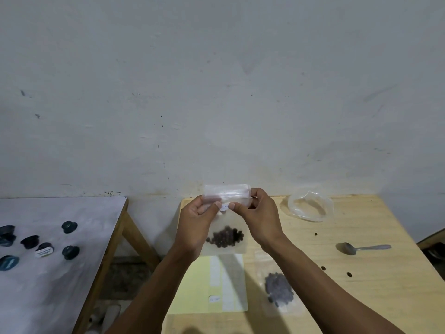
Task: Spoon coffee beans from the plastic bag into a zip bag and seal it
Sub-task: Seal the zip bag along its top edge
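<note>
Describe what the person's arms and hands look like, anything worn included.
Both forearms are bare up to the bottom edge of the picture: no sleeves show. The left hand and right hand wear no gloves. No watch, bracelet or ring shows on the wrists or fingers in view. No markings or bandages show on either arm.
</note>
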A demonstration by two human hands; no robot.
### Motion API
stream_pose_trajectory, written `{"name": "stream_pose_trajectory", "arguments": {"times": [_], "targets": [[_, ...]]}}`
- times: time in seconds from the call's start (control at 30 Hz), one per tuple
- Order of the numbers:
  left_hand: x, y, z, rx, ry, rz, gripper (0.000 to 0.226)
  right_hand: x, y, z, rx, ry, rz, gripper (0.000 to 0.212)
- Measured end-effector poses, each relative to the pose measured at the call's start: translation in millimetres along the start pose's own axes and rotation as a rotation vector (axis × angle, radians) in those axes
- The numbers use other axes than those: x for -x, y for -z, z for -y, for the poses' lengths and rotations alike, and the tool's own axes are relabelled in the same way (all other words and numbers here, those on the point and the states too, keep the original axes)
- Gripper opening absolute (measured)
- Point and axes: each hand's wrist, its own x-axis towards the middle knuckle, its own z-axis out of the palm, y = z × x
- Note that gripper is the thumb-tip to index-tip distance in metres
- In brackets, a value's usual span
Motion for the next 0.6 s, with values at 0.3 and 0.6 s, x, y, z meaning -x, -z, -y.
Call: {"name": "stream_pose_trajectory", "arguments": {"times": [0.3, 0.6], "targets": [[-23.4, -9.4, 27.7, 0.25, 0.202, -0.13, 0.021, -12.8, 16.9, -39.1, -0.001, -0.039, 0.25, 0.04], [-40.4, 6.4, 101.7, -0.266, 0.4, 0.121, 0.061, -29.5, 17.7, -93.4, -0.092, -0.334, 0.126, 0.051]]}}
